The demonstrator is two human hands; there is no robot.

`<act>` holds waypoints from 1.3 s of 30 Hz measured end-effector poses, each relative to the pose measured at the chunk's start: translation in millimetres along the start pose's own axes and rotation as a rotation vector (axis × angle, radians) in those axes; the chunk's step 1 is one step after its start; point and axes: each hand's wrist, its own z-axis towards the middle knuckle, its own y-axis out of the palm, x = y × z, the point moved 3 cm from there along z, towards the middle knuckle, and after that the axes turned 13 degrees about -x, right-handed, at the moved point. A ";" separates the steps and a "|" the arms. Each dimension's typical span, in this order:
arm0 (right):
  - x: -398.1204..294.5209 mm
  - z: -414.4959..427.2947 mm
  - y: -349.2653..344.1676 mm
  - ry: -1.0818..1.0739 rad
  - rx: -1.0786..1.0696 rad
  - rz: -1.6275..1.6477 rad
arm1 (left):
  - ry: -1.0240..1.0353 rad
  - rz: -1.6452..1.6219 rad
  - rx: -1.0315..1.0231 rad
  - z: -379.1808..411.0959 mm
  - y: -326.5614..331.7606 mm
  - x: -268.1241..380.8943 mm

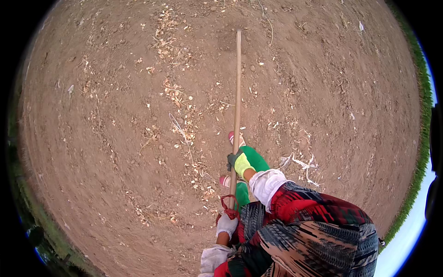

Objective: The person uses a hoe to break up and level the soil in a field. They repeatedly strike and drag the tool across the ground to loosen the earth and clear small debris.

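A long wooden tool handle runs from in front of my body out across the dry soil. Its far end meets a darker patch of ground, and no tool head can be made out there. Gripping the handle's lower half is my right hand, in a yellow-green glove with dark fingers. Close to the near end, my left hand, in a pale glove, is closed around it. A red strip of cloth is tied on the handle just beyond the left hand.
Bare brown soil spreads all around, strewn with dry leaf bits and stalks. Thin white plastic scraps lie right of my legs. My feet stand beside and under the handle. Green grass borders the right edge.
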 end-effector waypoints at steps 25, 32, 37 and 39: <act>-153.9 45.7 -13.3 -0.145 -0.142 0.226 | 0.123 0.119 0.124 19.6 -97.8 128.5; -123.2 47.0 -23.0 -0.027 -0.150 0.117 | 0.048 0.045 0.085 14.7 -64.6 116.3; -81.3 -15.2 -13.2 -0.024 -0.236 0.196 | -0.016 0.112 0.044 -37.3 -33.1 74.3; -48.9 -47.9 -3.4 0.041 -0.232 0.202 | -0.007 0.104 0.065 -63.2 -18.3 39.6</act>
